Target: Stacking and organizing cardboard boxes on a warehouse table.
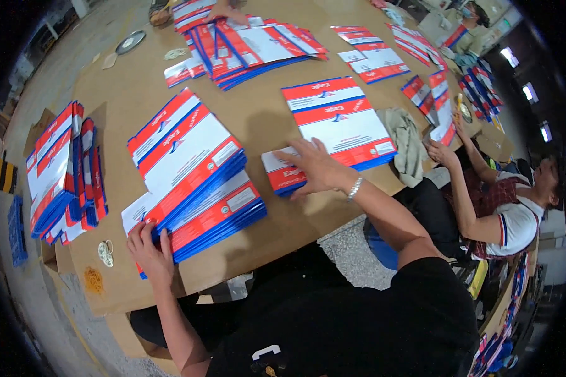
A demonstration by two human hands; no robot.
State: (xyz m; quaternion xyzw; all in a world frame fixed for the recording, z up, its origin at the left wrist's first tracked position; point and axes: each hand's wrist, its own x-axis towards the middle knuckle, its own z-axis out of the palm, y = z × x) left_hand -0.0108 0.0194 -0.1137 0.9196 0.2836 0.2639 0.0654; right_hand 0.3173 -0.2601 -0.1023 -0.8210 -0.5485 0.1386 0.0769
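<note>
Left hand (pixel 152 251): fingers bent at near corner of fanned printed-sheet pile (pixel 185 160) lying ahead-right; grip unclear. Right hand (pixel 317 166): forearm angled forward-left, fingers spread, unclenched, over second pile (pixel 352 129), mostly ahead-right. Blue edges face wearer, slanting near-left to far-right; long axes uncertain.

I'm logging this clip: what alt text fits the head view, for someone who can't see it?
A person's left hand touches a fanned stack of flat red, white and blue packages, while the right hand is spread over the left end of another stack. More stacks lie on the brown table; a co-worker sits at right.
</note>
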